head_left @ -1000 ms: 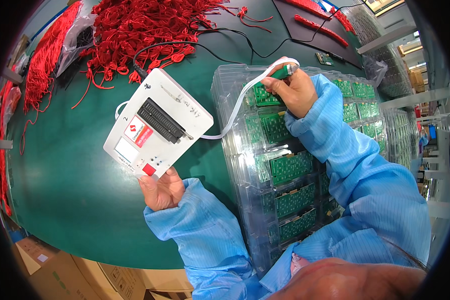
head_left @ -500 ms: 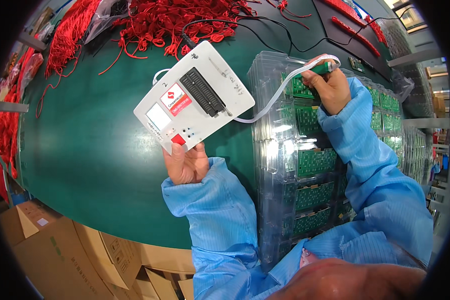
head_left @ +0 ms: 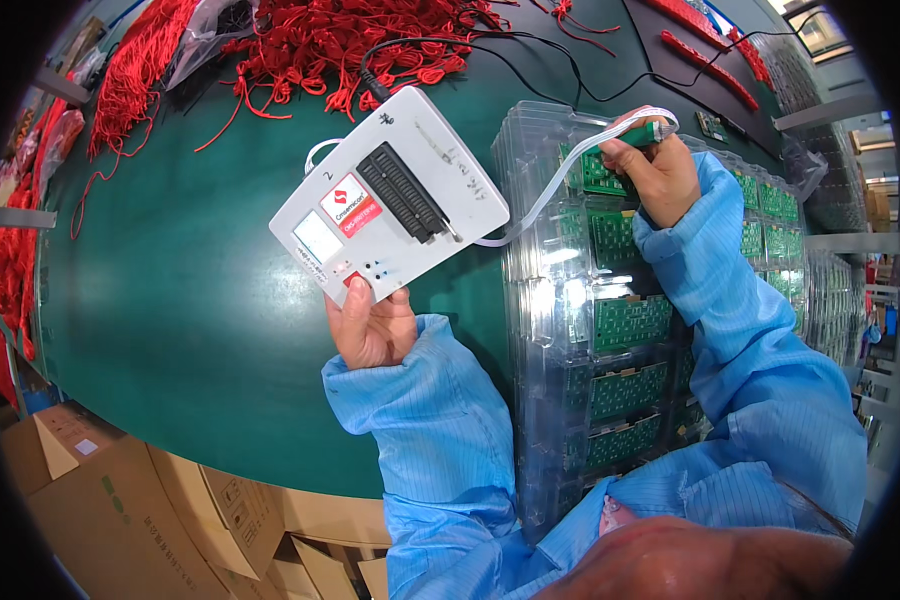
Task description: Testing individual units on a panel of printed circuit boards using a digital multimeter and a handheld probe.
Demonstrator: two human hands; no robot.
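Note:
My left hand (head_left: 370, 325) grips the near edge of a white box-shaped programmer device (head_left: 390, 195) with a black socket, its thumb on a red button. A white flat ribbon cable (head_left: 550, 195) runs from the device to a small green probe (head_left: 638, 135), which my right hand (head_left: 658, 175) holds pressed on a green circuit board (head_left: 595, 172) in the top clear plastic tray (head_left: 540, 290). Both arms wear blue sleeves.
Stacks of clear trays with several green boards (head_left: 630, 320) fill the right of the green table (head_left: 170, 300). Red tasselled cords (head_left: 350, 40) and black cables (head_left: 530, 60) lie at the far side. Cardboard boxes (head_left: 120, 510) stand below the table's near edge.
The view has shifted, so everything sits lower and more to the right. Both hands keep their holds on the device and the probe.

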